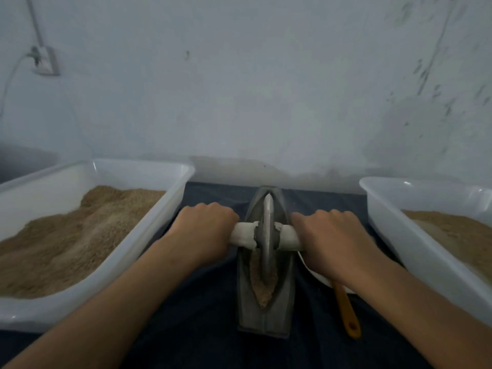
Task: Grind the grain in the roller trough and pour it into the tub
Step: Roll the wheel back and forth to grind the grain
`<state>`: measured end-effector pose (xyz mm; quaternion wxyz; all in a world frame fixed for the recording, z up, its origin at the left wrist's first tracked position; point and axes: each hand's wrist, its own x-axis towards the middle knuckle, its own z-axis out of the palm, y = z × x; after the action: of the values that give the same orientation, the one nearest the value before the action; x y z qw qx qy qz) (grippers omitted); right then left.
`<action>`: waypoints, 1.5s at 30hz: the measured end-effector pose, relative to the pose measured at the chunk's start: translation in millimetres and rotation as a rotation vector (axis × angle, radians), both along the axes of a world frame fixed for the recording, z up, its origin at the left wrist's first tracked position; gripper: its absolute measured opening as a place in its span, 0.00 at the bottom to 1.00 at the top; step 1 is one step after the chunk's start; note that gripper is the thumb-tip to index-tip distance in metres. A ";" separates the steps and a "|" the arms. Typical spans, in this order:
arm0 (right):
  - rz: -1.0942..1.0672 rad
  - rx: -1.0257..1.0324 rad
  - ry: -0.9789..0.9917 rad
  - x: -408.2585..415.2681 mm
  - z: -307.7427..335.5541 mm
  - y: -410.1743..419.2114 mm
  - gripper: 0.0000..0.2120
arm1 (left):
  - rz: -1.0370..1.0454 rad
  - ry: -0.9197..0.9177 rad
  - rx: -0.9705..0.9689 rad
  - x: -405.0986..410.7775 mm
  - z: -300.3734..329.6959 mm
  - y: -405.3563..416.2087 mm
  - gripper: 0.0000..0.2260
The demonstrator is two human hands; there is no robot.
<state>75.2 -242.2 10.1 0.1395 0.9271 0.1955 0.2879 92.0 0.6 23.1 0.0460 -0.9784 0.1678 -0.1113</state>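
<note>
Grinding in the trough, both hands on the axle

Roller trough [263,310] runs lengthwise away from the body; grain [262,288] sits near-end, wheel [267,230] mid-trough; left hand [205,230] and right hand [332,235] grip the crosswise handle [243,237]; tubs [138,169] flank evenly.

Both forearms are bare to the frame's edge, and the left hand [206,230] and right hand [332,238] are ungloved.
</note>
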 end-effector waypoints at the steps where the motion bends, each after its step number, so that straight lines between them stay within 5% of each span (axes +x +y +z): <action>1: 0.027 -0.005 -0.039 -5.0 0.2 -0.1 0.21 | -0.010 0.013 -0.006 -3.0 -3.2 3.8 0.06; 5: -0.070 0.015 0.033 22.8 4.5 5.6 0.17 | 0.060 0.079 -0.070 17.9 -1.2 -6.4 0.09; 12: -0.188 0.203 0.188 68.2 11.0 -0.8 0.13 | 0.107 -0.187 0.003 55.7 11.9 -37.0 0.08; 18: -0.078 0.093 0.161 10.7 3.3 -7.4 0.08 | -0.039 -0.032 -0.003 9.6 0.0 -0.2 0.07; 23: -0.136 0.090 0.175 18.3 3.5 -0.8 0.08 | -0.012 0.060 -0.032 25.3 0.5 -5.0 0.07; 29: -0.197 0.100 0.247 69.4 24.7 6.4 0.14 | 0.104 -0.102 -0.056 62.9 8.3 -31.6 0.10; 37: -0.060 0.046 0.201 -2.4 13.7 7.0 0.09 | 0.024 0.279 -0.033 18.1 3.2 2.8 0.14; 45: -0.190 0.143 0.199 54.6 16.2 10.2 0.10 | 0.144 -0.061 -0.036 53.2 12.2 -34.1 0.11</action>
<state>129.7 -232.0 26.3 0.0796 0.9729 0.0986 0.1932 145.2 -33.4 35.3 0.0413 -0.9848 0.0933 -0.1406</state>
